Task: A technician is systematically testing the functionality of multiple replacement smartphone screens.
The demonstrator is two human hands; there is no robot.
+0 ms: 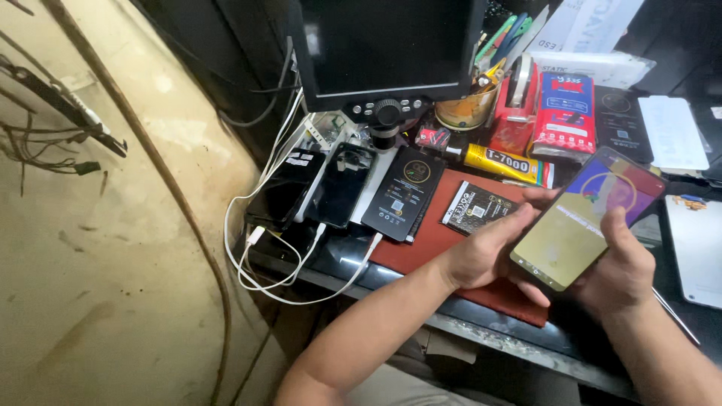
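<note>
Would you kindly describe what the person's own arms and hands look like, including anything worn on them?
Both forearms are bare in view: no sleeves, gloves, watch or bracelets. The left hand and right hand show no rings on the visible fingers, and the nails are short. No markings or cables on either arm.

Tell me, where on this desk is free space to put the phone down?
Bare red mat lies between the left hand, the plugged-in dark phones and the small black packet. Behind, around the glue tube, cup and red packages, it is crowded.
</note>
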